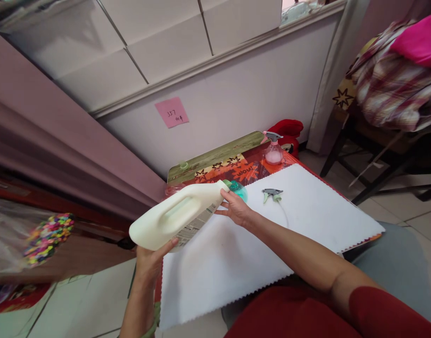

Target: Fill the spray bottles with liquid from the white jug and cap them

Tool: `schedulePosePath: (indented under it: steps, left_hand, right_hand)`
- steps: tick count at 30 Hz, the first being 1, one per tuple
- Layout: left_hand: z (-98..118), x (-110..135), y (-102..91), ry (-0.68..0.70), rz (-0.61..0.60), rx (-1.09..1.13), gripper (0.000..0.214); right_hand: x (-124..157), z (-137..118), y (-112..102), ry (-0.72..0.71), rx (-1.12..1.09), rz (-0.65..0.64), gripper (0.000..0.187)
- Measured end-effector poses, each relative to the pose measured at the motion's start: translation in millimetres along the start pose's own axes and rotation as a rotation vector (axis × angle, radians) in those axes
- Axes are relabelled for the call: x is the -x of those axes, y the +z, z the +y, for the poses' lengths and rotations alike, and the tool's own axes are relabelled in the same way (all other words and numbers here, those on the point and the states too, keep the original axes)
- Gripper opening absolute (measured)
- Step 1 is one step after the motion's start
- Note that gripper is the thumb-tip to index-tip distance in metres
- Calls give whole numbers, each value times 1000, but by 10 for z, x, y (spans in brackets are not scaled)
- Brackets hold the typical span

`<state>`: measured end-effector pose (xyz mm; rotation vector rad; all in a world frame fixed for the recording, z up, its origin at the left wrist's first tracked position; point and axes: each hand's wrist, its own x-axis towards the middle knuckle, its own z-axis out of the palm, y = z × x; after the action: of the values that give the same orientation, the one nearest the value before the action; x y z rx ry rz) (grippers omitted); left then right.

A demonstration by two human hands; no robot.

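Above the table (208,157), the left hand (150,258) cups 1 tilted cream jug (180,209) near its base; the right hand (236,209), fingers part-spread, holds its neck. Its mouth is at 1 teal bottle (239,190), contact obscured. Rightward: 1 loose spray head (272,193), 1 pink spray bottle (273,154).

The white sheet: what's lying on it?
A trigger spray head with a thin tube lies on it. A teal bottle is at its far edge. The cream jug, left hand and right hand hide some of the white sheet, so I can't see there.
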<state>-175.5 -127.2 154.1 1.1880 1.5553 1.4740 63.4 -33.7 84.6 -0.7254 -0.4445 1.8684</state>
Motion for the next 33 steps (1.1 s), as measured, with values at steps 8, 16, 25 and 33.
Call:
schedulePosePath:
  steps: [8, 16, 25, 33]
  left_hand:
    - [32, -27, 1, -9, 0, 13, 92]
    - [-1, -63, -50, -13, 24, -16, 92]
    - [12, -96, -66, 24, -43, -34, 95]
    - [27, -112, -90, 37, -57, -46, 92]
  right_hand:
    - [-12, 0, 6, 16, -22, 2, 27]
    - [-15, 2, 6, 15, -27, 2, 26]
    - [-38, 3, -3, 14, -50, -7, 28]
    - [-50, 11, 5, 26, -69, 2, 24]
